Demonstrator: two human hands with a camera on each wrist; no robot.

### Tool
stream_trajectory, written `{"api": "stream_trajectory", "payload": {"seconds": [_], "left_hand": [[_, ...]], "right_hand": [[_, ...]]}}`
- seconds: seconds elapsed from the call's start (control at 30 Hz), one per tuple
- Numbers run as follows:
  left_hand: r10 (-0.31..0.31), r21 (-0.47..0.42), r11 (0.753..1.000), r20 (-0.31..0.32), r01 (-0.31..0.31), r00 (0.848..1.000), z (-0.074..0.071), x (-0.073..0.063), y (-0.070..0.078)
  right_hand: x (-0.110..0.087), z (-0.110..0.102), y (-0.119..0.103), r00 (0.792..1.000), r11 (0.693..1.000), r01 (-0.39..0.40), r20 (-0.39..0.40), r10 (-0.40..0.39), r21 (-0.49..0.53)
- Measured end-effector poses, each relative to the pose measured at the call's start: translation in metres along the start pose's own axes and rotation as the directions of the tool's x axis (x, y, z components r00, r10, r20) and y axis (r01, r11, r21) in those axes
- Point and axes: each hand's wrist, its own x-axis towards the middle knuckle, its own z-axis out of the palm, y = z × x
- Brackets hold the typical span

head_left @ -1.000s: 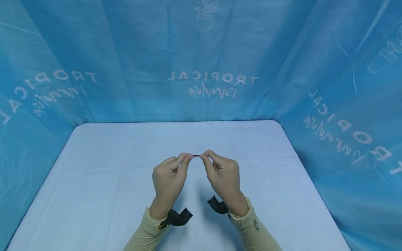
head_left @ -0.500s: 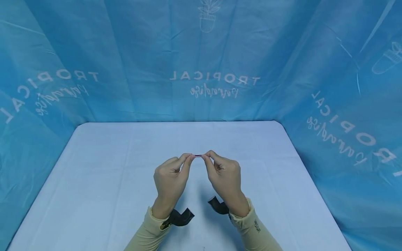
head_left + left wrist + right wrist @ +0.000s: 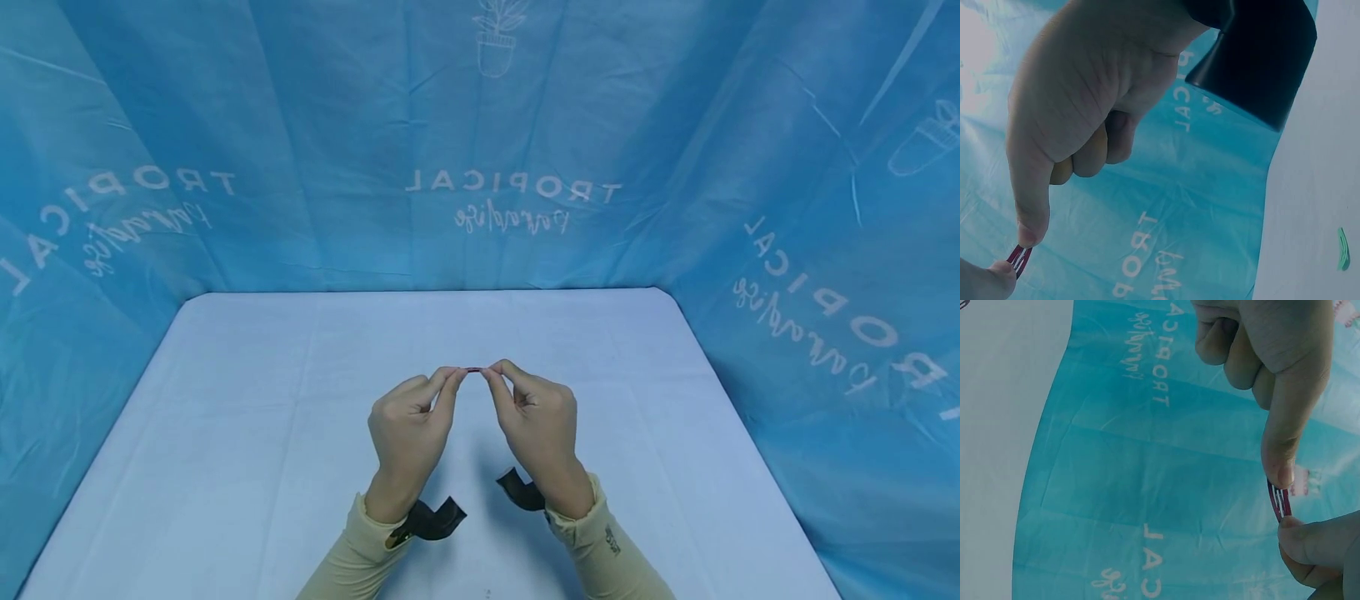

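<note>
A small dark red snap hair clip (image 3: 474, 370) is held up above the white table, stretched between both hands. My left hand (image 3: 408, 429) pinches one end of it between thumb and index finger. The other end is pinched the same way by my right hand (image 3: 538, 421). In the left wrist view the hair clip (image 3: 1020, 259) shows its narrow slots between the two thumbs. The right wrist view shows the hair clip (image 3: 1279, 500) slightly bowed, its ends covered by fingertips.
A green hair clip (image 3: 1343, 249) lies on the white table (image 3: 1310, 187) in the left wrist view. Part of a small dark object (image 3: 964, 303) shows at the right wrist view's top left corner. Blue printed curtains (image 3: 480, 242) surround the table's back and sides.
The hair clip sagged in the middle before and looks straighter now, with more of its red face visible. Both hands keep their pinch and have barely moved.
</note>
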Motion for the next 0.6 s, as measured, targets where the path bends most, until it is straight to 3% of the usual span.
{"api": "stream_trajectory", "payload": {"seconds": [0.37,0.5,0.57,0.6], "left_hand": [[-0.017,0.000,1.000,0.022,0.017,1.000,-0.004,0.000,-0.003],[-0.073,0.021,0.997,0.075,0.072,0.995,-0.009,-0.004,-0.011],[-0.135,0.083,0.989,0.138,0.124,0.981,-0.013,-0.007,-0.017],[-0.174,0.129,0.980,0.183,0.152,0.968,-0.017,-0.010,-0.021]], "right_hand": [[0.000,-0.001,0.002,1.000,1.000,0.004,0.000,-0.004,0.018],[-0.002,-0.005,0.009,0.995,1.000,-0.021,0.093,0.021,0.002],[-0.002,-0.008,0.017,0.983,0.997,-0.067,0.172,0.072,-0.033],[-0.003,-0.010,0.022,0.971,0.994,-0.093,0.217,0.104,-0.061]]}}
